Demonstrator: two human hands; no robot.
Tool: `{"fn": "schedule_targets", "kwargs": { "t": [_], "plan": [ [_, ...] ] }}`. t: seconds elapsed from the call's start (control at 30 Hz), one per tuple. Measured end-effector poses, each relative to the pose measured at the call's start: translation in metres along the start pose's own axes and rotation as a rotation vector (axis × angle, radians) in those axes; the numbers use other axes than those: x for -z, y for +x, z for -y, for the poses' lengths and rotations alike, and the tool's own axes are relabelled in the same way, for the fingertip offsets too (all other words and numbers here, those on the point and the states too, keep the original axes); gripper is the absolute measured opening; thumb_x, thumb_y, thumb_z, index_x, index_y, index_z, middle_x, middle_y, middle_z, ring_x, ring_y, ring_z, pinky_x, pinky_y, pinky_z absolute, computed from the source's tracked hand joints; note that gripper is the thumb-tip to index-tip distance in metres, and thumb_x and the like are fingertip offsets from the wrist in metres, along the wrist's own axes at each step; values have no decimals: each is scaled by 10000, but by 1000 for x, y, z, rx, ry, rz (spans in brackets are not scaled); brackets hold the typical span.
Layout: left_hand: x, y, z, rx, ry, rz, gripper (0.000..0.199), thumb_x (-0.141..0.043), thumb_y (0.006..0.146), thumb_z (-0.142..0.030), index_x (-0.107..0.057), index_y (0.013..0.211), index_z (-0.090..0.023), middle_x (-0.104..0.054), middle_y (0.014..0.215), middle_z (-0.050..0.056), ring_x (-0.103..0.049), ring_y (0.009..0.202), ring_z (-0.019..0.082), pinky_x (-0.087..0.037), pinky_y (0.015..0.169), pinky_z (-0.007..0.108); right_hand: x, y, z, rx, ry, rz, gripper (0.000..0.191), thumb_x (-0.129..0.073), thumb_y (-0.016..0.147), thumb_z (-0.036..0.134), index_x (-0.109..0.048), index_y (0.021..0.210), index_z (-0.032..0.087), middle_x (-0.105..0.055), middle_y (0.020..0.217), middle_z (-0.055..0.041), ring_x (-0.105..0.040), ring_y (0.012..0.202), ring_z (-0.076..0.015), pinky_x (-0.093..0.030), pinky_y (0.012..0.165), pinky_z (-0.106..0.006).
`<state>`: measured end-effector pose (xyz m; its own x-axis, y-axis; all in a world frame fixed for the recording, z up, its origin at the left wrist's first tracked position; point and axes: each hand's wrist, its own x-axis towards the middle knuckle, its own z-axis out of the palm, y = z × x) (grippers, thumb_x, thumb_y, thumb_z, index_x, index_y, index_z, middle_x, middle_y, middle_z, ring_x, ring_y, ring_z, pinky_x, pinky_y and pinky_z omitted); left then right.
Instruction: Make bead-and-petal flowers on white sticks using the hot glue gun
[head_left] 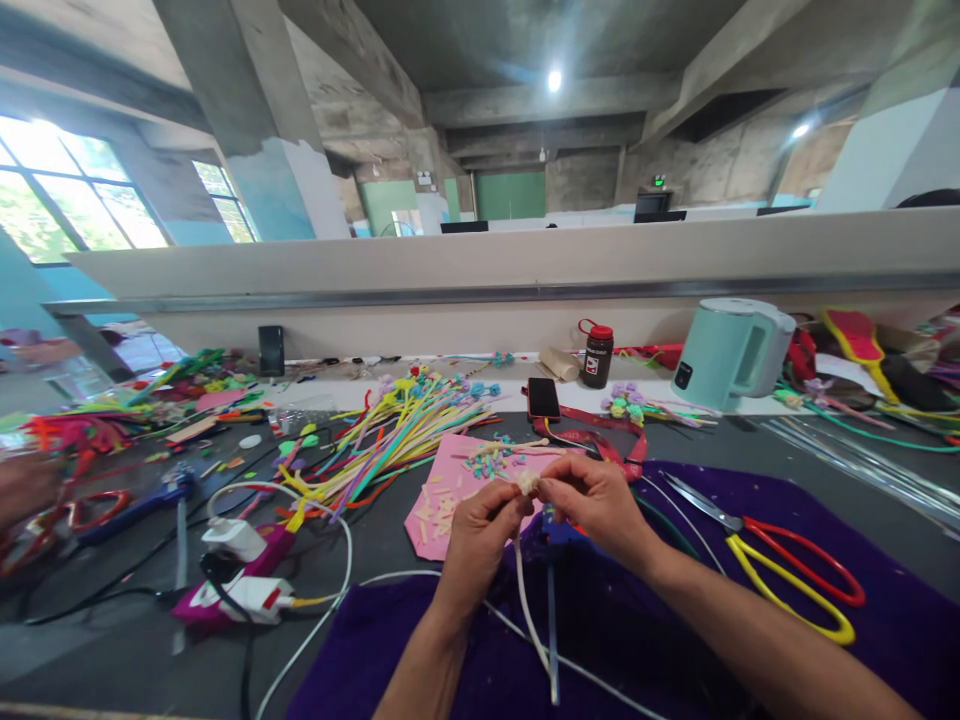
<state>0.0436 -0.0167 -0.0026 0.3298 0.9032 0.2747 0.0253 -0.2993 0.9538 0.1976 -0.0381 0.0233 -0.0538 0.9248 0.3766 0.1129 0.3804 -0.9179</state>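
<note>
My left hand (487,530) and my right hand (596,505) meet over the pink sheet (427,535). Between their fingertips is a small cream flower-like piece (528,483), pinched from both sides. A pale stem (523,590) hangs down below it. Close under my hands lies a blue glue gun (559,528), partly hidden, with a clear glue stick (553,630) pointing toward me. Short cream pieces (439,512) and small coloured pieces (499,460) are scattered over the sheet. Scissors (742,525) with red and yellow handles rest half open on the purple cloth (645,640), right of my right hand.
Left of me are a power strip (277,550) with plugs and cables, a second glue gun (172,490) and another person's hand (34,490). Coloured pipe cleaners (397,430), a phone (543,398), a bottle (597,355) and a mint kettle (724,355) stand or lie beyond.
</note>
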Motion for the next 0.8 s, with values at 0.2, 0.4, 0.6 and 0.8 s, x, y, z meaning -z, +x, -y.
{"fn": "schedule_targets", "kwargs": {
  "t": [0.2, 0.4, 0.6, 0.8],
  "plan": [
    [0, 0, -1, 9, -14, -15, 163, -541, 759, -264, -611, 668, -149, -449, 590, -16, -380, 551, 88, -280, 488, 202, 0, 0, -1, -18, 29, -3, 136, -548, 761, 273, -610, 753, 152, -572, 634, 12, -491, 492, -78, -410, 454, -179],
    [-1, 0, -1, 15, -12, -21, 172, -552, 744, -279, -615, 651, -148, -463, 604, -15, -380, 543, 87, -290, 494, 202, 0, 0, -3, 1, -39, -7, 116, -538, 766, 242, -596, 732, 147, -543, 605, 18, -473, 487, -77, -382, 455, -181],
    [-1, 0, -3, 2, 11, -6, 167, -546, 751, -272, -609, 658, -148, -475, 614, -15, -390, 544, 87, -298, 508, 207, 0, 0, -2, 8, -101, -19, 106, -507, 759, 176, -573, 682, 144, -506, 549, 31, -461, 452, -75, -351, 431, -181],
    [0, 1, 0, -13, 29, 4, 167, -539, 759, -265, -606, 661, -148, -458, 587, -21, -393, 541, 88, -298, 510, 211, 0, 0, -4, 15, -102, -23, 103, -503, 756, 160, -567, 676, 144, -499, 555, 34, -463, 449, -73, -349, 432, -180]
  ]
}}
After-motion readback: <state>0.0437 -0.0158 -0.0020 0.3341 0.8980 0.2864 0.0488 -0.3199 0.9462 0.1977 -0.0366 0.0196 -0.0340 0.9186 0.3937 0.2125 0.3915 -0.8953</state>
